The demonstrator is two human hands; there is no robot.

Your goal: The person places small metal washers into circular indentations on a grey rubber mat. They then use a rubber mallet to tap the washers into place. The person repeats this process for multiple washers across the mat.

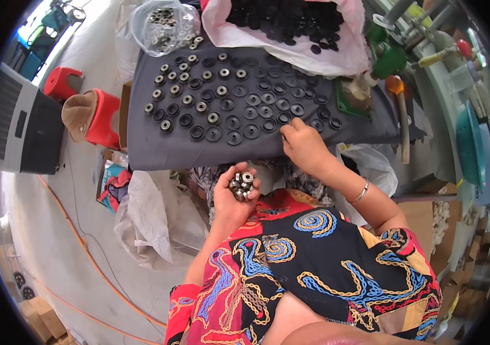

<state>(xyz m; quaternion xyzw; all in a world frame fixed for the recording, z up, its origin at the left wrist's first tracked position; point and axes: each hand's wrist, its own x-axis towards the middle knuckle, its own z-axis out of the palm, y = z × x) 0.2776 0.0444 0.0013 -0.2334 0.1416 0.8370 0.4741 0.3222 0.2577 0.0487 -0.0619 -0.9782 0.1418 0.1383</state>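
Note:
My left hand (229, 202) is cupped palm up below the table's near edge, its fingers curled round several shiny metal bearings (246, 178). Over the near part of the grey cloth, my right hand (305, 146) has its fingers pinched together, with a small bit of something at the fingertips that I cannot make out. Just beyond those fingers lies a black ring-shaped cap (283, 117). Loose rows of such caps spread across the cloth. Toward the left, many carry a metal bearing seated in them, like this one (213, 118); those nearer my right hand are bare.
Clear bag of bearings (167, 29) at the far left; a white sack (348, 54) of black caps at the far middle. On the right are a green machine part (387, 56) and an orange-headed hammer (395, 86). Red stools (105, 118) stand left of the grey-covered table (158, 150).

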